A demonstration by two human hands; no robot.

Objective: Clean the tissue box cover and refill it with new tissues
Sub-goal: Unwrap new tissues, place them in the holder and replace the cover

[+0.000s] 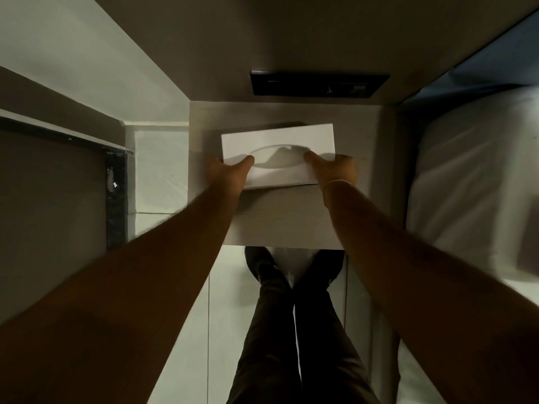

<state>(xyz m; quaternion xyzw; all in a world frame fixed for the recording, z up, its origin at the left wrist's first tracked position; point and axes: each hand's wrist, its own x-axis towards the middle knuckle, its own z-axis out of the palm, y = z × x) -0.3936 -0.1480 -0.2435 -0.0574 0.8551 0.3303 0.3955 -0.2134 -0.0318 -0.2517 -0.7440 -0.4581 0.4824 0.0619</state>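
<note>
White tissue box (277,147) over the bedside table (291,223), gripped at its 2 ends by the left hand (227,173) and right hand (335,170), thumbs at the oval opening.

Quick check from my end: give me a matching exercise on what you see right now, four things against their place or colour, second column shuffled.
Things:
1. tissue box
2. black panel
3. bed
4. shoes

Places or colours:
A. white bedding at the right edge of the view
B. on the floor below the near edge of the bedside table
C. white, held at both ends by the left hand and right hand over the table
D. on the wall behind the table

Pairs: 1-C, 2-D, 3-A, 4-B
</note>
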